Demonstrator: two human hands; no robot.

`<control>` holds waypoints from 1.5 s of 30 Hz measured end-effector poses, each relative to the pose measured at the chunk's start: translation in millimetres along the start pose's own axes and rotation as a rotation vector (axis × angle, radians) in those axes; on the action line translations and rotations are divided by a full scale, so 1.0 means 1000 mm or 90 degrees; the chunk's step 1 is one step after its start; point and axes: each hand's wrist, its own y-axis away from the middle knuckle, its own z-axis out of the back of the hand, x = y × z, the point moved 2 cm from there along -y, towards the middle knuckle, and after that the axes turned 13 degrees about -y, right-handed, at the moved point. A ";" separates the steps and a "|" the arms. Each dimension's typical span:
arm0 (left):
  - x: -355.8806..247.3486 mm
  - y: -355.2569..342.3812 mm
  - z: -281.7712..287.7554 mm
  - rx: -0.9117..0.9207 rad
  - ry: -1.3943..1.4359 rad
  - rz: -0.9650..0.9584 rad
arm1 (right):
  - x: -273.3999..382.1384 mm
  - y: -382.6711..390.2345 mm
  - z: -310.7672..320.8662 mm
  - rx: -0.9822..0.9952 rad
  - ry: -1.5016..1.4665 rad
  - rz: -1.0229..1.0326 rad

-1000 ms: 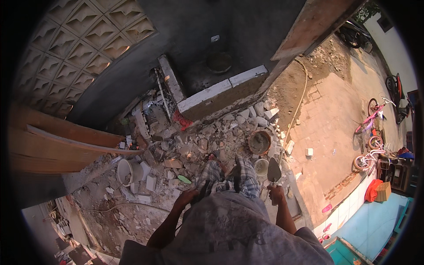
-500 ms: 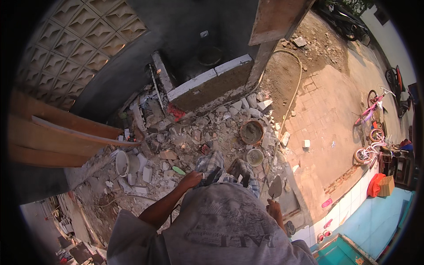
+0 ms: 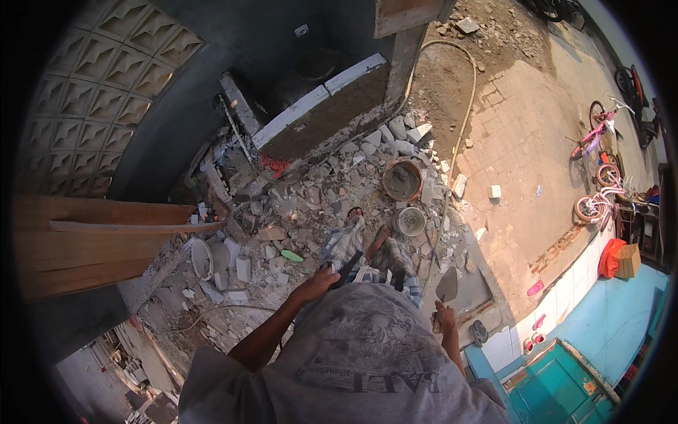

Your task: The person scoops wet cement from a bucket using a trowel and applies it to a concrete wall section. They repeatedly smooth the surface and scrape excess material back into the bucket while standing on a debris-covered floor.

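Observation:
My right hand [image 3: 443, 316] grips the handle of a trowel [image 3: 447, 283], its blade pointing up the frame beside my plaid shorts. Closed fingers show on my left hand [image 3: 319, 283] at the front of my shorts, by a long dark strip whose nature I cannot make out. Below me my sandaled feet [image 3: 381, 237] stand on broken rubble [image 3: 304, 205]. Just beyond them sit an orange-rimmed bucket [image 3: 401, 181] of grey wet material and a smaller pale container [image 3: 409, 222].
A low block wall [image 3: 318, 113] lies ahead, with a hose [image 3: 470, 85] curving beside it. Wooden boards [image 3: 106, 240] and white buckets [image 3: 206, 260] are at left. Children's bicycles [image 3: 597, 205], a cardboard box [image 3: 627, 260] and a teal door [image 3: 554, 385] are at right.
The view has swung, so the surroundings shift within it. My feet have stepped and show more clearly; my left hand has moved up beside the dark strip. The trowel remains in my right hand.

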 end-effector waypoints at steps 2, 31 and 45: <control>-0.007 -0.009 0.030 0.082 -0.155 0.058 | 0.031 0.018 -0.024 -0.038 -0.012 0.022; -0.069 -0.665 -0.051 -0.091 -0.336 -0.059 | -0.045 -0.149 -0.130 -0.155 -0.203 0.010; -0.121 -0.799 -0.149 -0.265 -0.624 -0.184 | -0.073 -0.159 -0.090 -0.170 -0.187 -0.077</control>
